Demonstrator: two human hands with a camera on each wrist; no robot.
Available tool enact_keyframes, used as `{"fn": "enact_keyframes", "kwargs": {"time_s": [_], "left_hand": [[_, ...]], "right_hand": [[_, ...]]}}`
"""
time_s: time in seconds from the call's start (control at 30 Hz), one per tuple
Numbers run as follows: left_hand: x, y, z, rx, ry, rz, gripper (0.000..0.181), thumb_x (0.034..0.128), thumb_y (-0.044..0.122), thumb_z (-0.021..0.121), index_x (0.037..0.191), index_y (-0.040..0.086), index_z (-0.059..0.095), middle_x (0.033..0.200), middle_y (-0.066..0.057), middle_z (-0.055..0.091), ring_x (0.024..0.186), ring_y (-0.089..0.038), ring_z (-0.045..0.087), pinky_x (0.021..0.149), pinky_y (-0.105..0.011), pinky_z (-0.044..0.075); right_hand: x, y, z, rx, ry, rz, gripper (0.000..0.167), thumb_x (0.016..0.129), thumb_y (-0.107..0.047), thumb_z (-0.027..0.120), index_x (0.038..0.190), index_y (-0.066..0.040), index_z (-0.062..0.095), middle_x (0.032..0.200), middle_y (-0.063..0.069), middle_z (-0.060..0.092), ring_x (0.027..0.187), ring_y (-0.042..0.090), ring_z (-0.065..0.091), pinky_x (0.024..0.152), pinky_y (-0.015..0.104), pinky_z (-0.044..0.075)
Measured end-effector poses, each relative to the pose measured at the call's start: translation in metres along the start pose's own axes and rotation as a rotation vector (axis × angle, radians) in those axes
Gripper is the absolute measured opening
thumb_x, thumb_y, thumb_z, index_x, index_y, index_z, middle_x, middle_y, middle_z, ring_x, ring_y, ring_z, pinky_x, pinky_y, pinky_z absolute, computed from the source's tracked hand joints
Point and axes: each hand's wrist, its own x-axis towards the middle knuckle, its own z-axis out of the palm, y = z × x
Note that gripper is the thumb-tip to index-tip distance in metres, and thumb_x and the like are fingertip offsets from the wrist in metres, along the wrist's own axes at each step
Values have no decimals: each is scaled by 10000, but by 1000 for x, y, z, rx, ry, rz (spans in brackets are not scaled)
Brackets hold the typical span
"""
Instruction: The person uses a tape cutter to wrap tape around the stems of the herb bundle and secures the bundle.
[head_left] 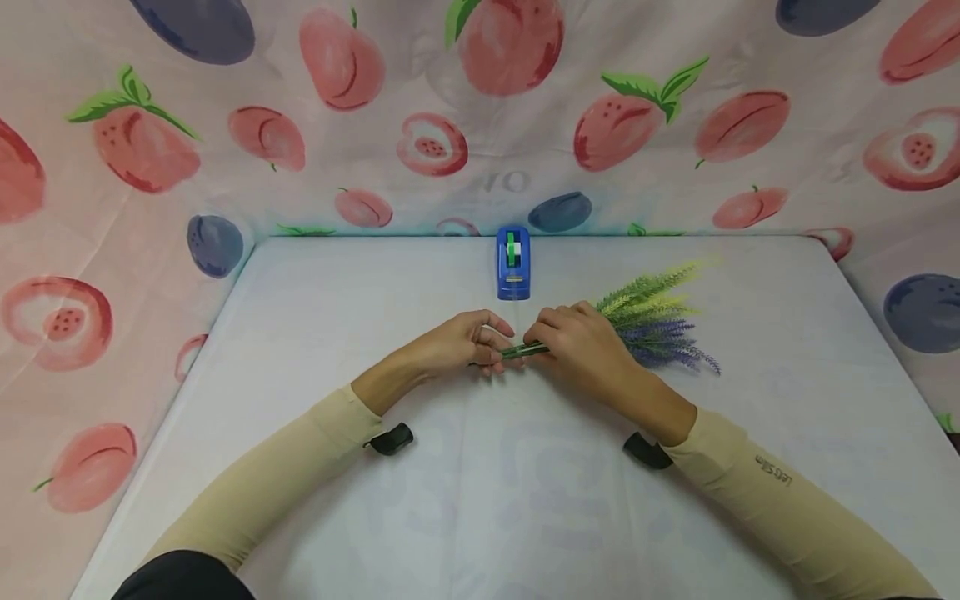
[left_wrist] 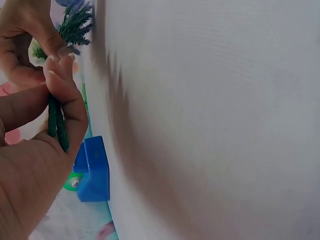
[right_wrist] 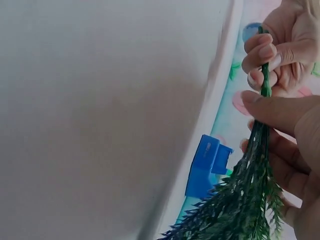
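A bunch of artificial flower sprigs [head_left: 654,315], green, yellow and purple, lies across both hands above the white table. The left hand [head_left: 459,343] pinches the ends of its thin green stems [left_wrist: 59,127] between thumb and fingers. Higher up, just below the leafy part, the right hand [head_left: 587,346] grips the bunch, thumb on one side and fingers on the other in the right wrist view. Dark green foliage [right_wrist: 245,195] fans out beyond the right hand there. The two hands are close together, with a short length of stem showing between them.
A blue tape dispenser [head_left: 513,283] with a green tape core stands at the far edge of the white table [head_left: 360,283], beyond the hands. Behind hangs a fruit-patterned curtain [head_left: 517,150]. A black strap end shows under each wrist.
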Motion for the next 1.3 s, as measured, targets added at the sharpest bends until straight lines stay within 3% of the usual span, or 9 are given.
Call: {"fn": "enact_keyframes", "kwargs": {"time_s": [0.23, 0.47, 0.7, 0.87, 1.03, 1.3], "left_hand": [[-2, 1, -1, 85, -31, 27, 295, 1007, -72, 488, 1275, -20, 599, 1174, -243, 710, 846, -287, 638, 735, -325, 537], [-1, -1, -2, 187, 14, 72, 269, 1030, -18, 490, 1224, -21, 675, 1097, -257, 698, 912, -380, 677, 797, -429, 571], [3, -3, -4, 283, 58, 123, 256, 1036, -22, 490, 1190, 7, 692, 1034, -188, 725, 904, -342, 678, 777, -410, 563], [5, -4, -5, 330, 62, 131, 264, 1045, -19, 471, 1203, 31, 677, 985, -179, 718, 858, -347, 666, 718, -386, 549], [4, -3, -6, 285, 79, 126, 222, 1041, -40, 458, 1192, 10, 613, 1007, -200, 745, 822, -406, 651, 640, -350, 509], [4, -5, -6, 337, 73, 155, 225, 1039, -11, 491, 1188, 8, 658, 1000, -205, 678, 786, -317, 611, 650, -277, 473]], "right_hand": [[-2, 4, 0, 51, -26, 11, 155, 808, -171, 871, 943, -132, 807, 853, 7, 718, 736, 190, 668, 679, 380, 535], [-1, 6, 1, 122, -43, 93, 139, 860, -156, 827, 988, -122, 785, 880, 11, 755, 767, 192, 695, 760, 423, 558], [4, 5, 0, 114, -79, 117, 123, 882, -142, 803, 999, -114, 776, 855, 20, 763, 732, 200, 700, 795, 448, 568], [8, 6, -1, 69, -132, 124, 211, 850, -210, 843, 1007, -109, 746, 806, 11, 742, 631, 165, 644, 670, 395, 554], [8, 8, 0, 23, -126, 112, 242, 813, -235, 876, 939, -129, 698, 753, -11, 703, 544, 129, 545, 510, 323, 462], [4, 10, 3, -33, -113, 127, 141, 848, -270, 843, 886, -155, 771, 757, -32, 698, 573, 150, 600, 490, 320, 473]]}}
